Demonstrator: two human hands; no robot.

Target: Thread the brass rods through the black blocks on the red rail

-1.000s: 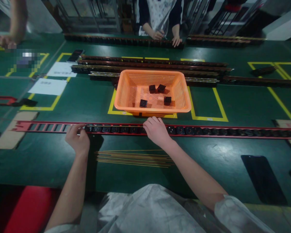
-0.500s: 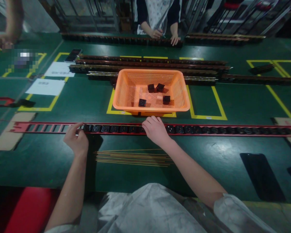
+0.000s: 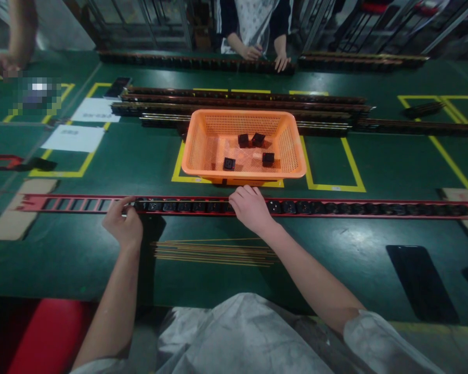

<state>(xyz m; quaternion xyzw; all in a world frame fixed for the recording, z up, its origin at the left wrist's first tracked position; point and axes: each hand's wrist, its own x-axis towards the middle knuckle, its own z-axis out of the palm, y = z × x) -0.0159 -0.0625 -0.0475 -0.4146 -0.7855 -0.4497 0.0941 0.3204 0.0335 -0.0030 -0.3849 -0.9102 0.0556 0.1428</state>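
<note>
A long red frame lies across the table, with a row of black socket-like blocks seated in it. Over the blocks stretches a thin brass-coloured rod. My left hand pinches the rod's left end, near the last block on that side. Closed fingers of my right hand are at its other end, above the frame; their tips are partly hidden. More thin brass rods lie loose on the green table between my forearms.
An orange basket with several black blocks stands beyond the frame. Behind it lie long dark strips. A phone rests at the right, papers at the left. Cardboard supports the frame's left end. A co-worker's hands are opposite.
The rod between my hands shows more plainly over the blocks and sits slightly nearer to me. Both hands stay almost where they were.
</note>
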